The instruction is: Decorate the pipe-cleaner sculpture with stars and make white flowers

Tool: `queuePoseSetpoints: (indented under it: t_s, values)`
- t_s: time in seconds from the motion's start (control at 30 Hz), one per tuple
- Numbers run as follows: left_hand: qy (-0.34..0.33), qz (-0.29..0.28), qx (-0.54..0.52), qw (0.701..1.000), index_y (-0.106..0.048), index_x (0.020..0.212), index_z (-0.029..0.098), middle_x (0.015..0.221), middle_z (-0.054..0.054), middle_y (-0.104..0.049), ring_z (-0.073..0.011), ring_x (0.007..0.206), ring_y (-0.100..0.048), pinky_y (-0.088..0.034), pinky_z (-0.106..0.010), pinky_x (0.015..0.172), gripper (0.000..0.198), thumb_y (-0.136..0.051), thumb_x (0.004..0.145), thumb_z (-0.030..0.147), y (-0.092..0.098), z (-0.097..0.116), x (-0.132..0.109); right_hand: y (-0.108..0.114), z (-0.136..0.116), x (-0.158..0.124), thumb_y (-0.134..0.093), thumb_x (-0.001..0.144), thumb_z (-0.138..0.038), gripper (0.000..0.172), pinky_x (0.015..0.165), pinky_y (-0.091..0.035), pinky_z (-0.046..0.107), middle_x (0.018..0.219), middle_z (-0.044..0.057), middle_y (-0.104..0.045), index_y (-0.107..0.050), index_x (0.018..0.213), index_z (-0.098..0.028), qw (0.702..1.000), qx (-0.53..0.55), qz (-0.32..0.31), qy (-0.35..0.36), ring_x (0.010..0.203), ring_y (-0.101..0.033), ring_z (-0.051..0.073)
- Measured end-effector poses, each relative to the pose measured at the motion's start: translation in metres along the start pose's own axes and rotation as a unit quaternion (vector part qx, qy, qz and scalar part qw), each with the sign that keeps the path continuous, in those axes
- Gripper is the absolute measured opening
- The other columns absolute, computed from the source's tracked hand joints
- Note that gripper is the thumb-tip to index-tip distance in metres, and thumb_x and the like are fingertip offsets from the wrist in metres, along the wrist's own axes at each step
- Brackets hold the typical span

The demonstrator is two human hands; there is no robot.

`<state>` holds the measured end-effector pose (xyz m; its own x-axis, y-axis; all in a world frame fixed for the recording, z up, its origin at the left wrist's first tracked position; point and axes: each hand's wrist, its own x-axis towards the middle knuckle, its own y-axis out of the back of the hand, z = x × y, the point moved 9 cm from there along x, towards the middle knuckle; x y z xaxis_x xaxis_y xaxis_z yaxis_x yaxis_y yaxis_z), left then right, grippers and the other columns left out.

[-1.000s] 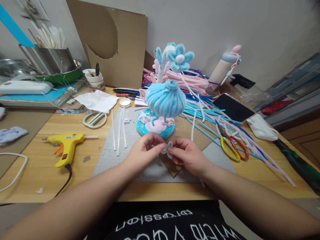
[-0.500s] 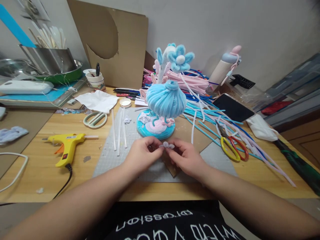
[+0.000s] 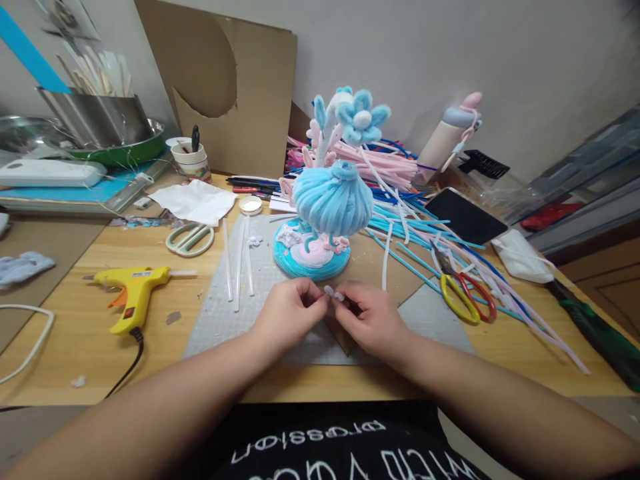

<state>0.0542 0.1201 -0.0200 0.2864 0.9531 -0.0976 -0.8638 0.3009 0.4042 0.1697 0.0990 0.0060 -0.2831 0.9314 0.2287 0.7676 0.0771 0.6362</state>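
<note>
Between my fingertips is a small pale pipe-cleaner flower with looped petals. My left hand pinches it from the left, thumb against forefinger. From the other side my right hand pinches it too, so both hands meet over the grey cutting mat. Just beyond them stands a fuzzy pipe-cleaner lamp-like piece: a blue pleated shade, a blue flower on a white stem, and a round blue and pink base. Under my hands lies a brown cardboard piece.
A yellow glue gun lies at left, near clear glue sticks and green-handled scissors. At right are red-and-yellow-handled scissors, loose pipe cleaners, a phone and a bottle. Cardboard leans on the wall.
The small flower has turned and shifted slightly left between my fingers, and my fingertips have drawn closer together. Everything else on the table stays in place.
</note>
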Motion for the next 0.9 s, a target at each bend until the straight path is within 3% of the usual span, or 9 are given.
queuePoseSetpoints:
  t_s: [0.2, 0.33, 0.57, 0.73, 0.9]
  values:
    - [-0.039, -0.011, -0.062, 0.997, -0.06, 0.08, 0.016, 0.073, -0.002, -0.063, -0.0144, 0.068, -0.058, -0.044, -0.026, 0.062, 0.011, -0.058, 0.076, 0.026, 0.0, 0.009, 0.001, -0.018, 0.021, 0.001, -0.051, 0.08, -0.023, 0.012, 0.046, -0.034, 0.021, 0.055, -0.006, -0.043, -0.049, 0.069, -0.019, 0.979, 0.154, -0.061, -0.12, 0.047, -0.042, 0.009]
    - [-0.029, -0.019, -0.067, 0.997, -0.059, 0.075, 0.016, 0.069, -0.002, -0.063, -0.0135, 0.062, -0.057, -0.044, -0.025, 0.057, 0.012, -0.058, 0.077, 0.028, 0.0, 0.006, 0.002, -0.024, 0.03, 0.0, -0.052, 0.083, -0.033, 0.014, 0.037, -0.031, 0.02, 0.048, -0.008, -0.042, -0.053, 0.079, -0.019, 0.95, 0.241, -0.071, -0.188, 0.038, -0.04, 0.008]
    - [-0.012, -0.024, -0.058, 0.998, -0.06, 0.072, 0.016, 0.06, 0.0, -0.061, -0.0124, 0.055, -0.055, -0.042, -0.024, 0.052, 0.012, -0.059, 0.075, 0.028, -0.001, 0.001, 0.002, -0.015, 0.026, 0.001, -0.052, 0.085, -0.03, 0.013, 0.046, -0.036, 0.022, 0.059, -0.004, -0.051, -0.058, 0.081, -0.019, 0.977, 0.165, -0.044, -0.125, 0.047, -0.046, 0.01]
    - [0.019, -0.012, -0.036, 0.999, -0.053, 0.061, 0.017, 0.05, 0.003, -0.054, -0.0104, 0.046, -0.048, -0.035, -0.022, 0.045, 0.015, -0.057, 0.073, 0.026, -0.001, -0.004, 0.002, -0.007, 0.01, 0.002, -0.053, 0.083, -0.023, 0.013, 0.058, -0.037, 0.025, 0.064, -0.001, -0.054, -0.058, 0.072, -0.019, 0.999, 0.031, -0.018, -0.038, 0.061, -0.05, 0.013]
    - [-0.006, -0.018, -0.046, 0.999, -0.056, 0.07, 0.017, 0.061, 0.001, -0.057, -0.0118, 0.055, -0.052, -0.039, -0.023, 0.051, 0.01, -0.057, 0.074, 0.026, -0.002, 0.004, 0.0, -0.014, 0.02, 0.002, -0.054, 0.08, -0.022, 0.012, 0.051, -0.034, 0.022, 0.059, -0.004, -0.048, -0.053, 0.068, -0.019, 0.994, 0.066, -0.045, -0.077, 0.055, -0.045, 0.011]
